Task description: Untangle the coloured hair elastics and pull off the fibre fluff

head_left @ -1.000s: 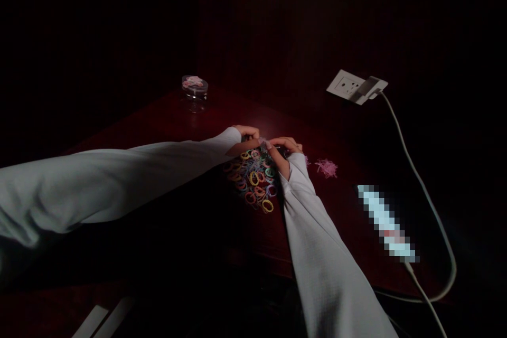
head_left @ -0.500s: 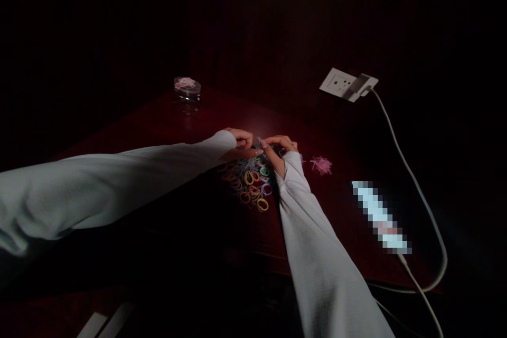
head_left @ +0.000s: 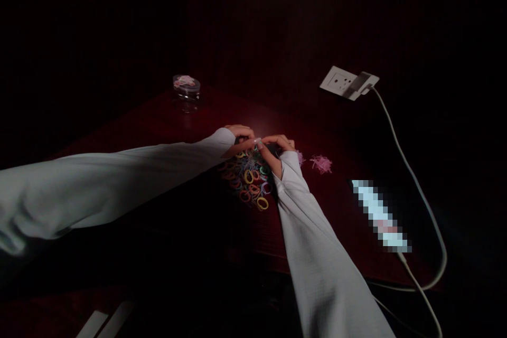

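Observation:
Just beyond a pile of small colourful hair ties (head_left: 253, 179), my two hands meet with their thumb tips together. My left hand (head_left: 242, 137) is closed, its fingers curled and its thumb stretched toward the right one. Bent fingers and a raised thumb form a pinch in my right hand (head_left: 277, 147). Anything between the fingertips is too small and dark to make out. Yellow, red, green and purple rings show in the pile below my wrists. Right of my right hand lies a tangle of pink thread-like bits (head_left: 321, 163).
A clear round jar (head_left: 186, 94) with a decorated lid stands at the back left of the dark red table (head_left: 265, 237). On the right lies a lit phone (head_left: 380, 216), its cable (head_left: 412, 174) running to a charger in the wall socket (head_left: 343, 83). Two pale strips (head_left: 103, 322) show at lower left.
My thumbs have come together, the left one rising slightly and the right one tipping down to meet it. The pile and the other things lie as before.

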Demonstrator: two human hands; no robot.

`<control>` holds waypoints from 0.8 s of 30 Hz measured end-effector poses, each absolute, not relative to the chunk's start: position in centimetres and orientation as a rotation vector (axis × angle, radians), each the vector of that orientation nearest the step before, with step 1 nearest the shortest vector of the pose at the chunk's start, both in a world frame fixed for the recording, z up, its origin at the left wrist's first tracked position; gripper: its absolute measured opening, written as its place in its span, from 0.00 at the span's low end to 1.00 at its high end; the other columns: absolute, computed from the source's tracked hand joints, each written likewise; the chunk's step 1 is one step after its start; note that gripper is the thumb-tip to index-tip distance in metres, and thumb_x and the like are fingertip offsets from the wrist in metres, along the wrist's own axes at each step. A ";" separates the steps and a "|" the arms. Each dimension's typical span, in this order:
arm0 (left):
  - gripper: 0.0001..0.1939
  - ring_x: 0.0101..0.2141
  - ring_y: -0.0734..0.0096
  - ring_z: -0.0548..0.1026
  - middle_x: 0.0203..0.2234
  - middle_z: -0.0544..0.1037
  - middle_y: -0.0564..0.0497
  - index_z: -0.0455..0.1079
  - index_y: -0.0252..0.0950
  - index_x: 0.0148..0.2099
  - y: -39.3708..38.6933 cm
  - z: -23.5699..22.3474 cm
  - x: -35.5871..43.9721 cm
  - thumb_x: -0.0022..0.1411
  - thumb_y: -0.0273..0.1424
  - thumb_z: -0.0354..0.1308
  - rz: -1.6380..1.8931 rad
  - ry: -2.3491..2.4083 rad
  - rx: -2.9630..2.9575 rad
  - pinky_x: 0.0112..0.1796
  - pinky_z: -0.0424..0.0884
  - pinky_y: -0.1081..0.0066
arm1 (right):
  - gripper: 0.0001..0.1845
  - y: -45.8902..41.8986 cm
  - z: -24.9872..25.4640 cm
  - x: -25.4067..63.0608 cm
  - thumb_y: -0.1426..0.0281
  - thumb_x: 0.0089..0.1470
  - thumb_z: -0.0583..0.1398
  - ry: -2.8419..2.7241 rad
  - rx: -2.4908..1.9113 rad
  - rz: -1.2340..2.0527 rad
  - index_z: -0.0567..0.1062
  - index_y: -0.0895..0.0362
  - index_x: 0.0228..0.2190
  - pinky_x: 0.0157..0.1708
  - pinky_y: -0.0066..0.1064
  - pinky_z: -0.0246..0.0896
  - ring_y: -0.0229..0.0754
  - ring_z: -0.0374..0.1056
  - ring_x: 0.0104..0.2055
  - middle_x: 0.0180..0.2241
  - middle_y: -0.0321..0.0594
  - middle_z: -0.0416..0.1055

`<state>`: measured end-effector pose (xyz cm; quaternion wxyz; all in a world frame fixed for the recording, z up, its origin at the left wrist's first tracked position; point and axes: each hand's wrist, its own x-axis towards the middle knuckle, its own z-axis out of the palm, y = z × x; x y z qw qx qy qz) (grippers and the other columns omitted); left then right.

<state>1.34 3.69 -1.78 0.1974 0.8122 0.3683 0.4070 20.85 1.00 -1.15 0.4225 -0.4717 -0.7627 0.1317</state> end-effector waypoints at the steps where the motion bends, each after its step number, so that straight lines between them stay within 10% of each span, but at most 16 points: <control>1: 0.19 0.31 0.70 0.68 0.25 0.73 0.52 0.75 0.36 0.29 3.7 -1.8 1.3 0.66 0.41 0.52 1.141 1.037 2.275 0.38 0.63 0.71 | 0.13 1.0 -1.1 20.8 0.55 0.59 0.64 -1.909 -1.173 0.334 0.83 0.49 0.37 0.49 0.41 0.58 0.47 0.68 0.45 0.38 0.38 0.78; 24: 0.21 0.28 0.70 0.67 0.24 0.69 0.52 0.63 0.38 0.26 4.6 -2.5 1.7 0.67 0.44 0.44 1.257 0.975 2.310 0.36 0.65 0.70 | 0.24 2.1 -1.8 20.8 0.47 0.61 0.57 -1.762 -1.158 0.623 0.80 0.50 0.28 0.54 0.39 0.57 0.45 0.67 0.41 0.33 0.35 0.75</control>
